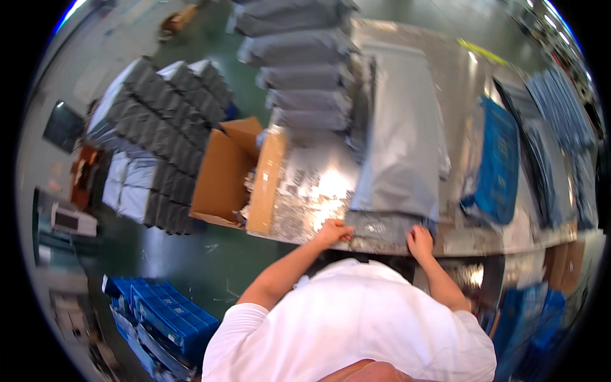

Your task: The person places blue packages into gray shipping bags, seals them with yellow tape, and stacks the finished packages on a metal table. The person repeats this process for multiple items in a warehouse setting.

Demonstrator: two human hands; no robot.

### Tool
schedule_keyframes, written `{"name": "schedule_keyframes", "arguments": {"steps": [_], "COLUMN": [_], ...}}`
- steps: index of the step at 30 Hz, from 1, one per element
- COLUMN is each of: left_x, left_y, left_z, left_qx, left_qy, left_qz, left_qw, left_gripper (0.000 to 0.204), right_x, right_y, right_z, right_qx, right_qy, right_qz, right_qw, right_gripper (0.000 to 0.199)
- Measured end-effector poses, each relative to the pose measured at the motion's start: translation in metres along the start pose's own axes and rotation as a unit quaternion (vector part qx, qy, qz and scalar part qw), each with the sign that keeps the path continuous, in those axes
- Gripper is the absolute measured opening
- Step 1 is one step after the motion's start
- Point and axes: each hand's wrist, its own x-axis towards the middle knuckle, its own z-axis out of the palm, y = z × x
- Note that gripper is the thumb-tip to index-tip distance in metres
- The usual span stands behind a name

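A long, grey plastic mailing bag (404, 134) lies lengthwise on the metal-topped table (312, 165), its near end at the table's front edge. That end forms a flat, darker flap, and both my hands are at its corners. My left hand (334, 233) has its fingers closed on the flap's left corner. At the right corner my right hand (420, 243) is closed, thumb and fingers pinching the plastic. What fills the bag is hidden.
Several wrapped grey packages (309, 76) are stacked beyond the table's left part. A cardboard box (223, 172) stands open at its left edge, near a pile of grey parcels (159, 134). Right of the bag lie a blue package (496, 162) and grey bags (554, 153). Blue crates (172, 318) sit lower left.
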Motion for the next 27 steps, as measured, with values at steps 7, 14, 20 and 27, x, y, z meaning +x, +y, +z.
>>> {"name": "schedule_keyframes", "arguments": {"steps": [7,14,20,27], "left_x": [0.0,0.011,-0.001,-0.01], "left_y": [0.0,-0.006,0.003,0.079], "left_z": [-0.005,-0.026,-0.043,-0.048], "left_qx": [-0.017,0.009,0.0,0.534], "left_qy": [-0.104,-0.128,-0.167,0.048], "left_qz": [0.045,0.043,-0.058,0.364], "left_qw": [0.993,0.991,0.984,0.762], "left_gripper": [0.014,0.013,0.019,0.043], "right_x": [0.033,-0.005,-0.265,-0.093], "right_y": [-0.16,-0.142,0.033,0.047], "right_z": [0.044,-0.017,-0.043,-0.094], "right_qx": [0.304,0.616,-0.131,-0.212], "right_qy": [-0.005,0.152,-0.209,0.021], "right_qz": [-0.037,0.308,0.348,0.1], "right_qw": [0.952,0.709,0.904,0.972], "right_gripper": [0.026,0.009,0.02,0.011]}}
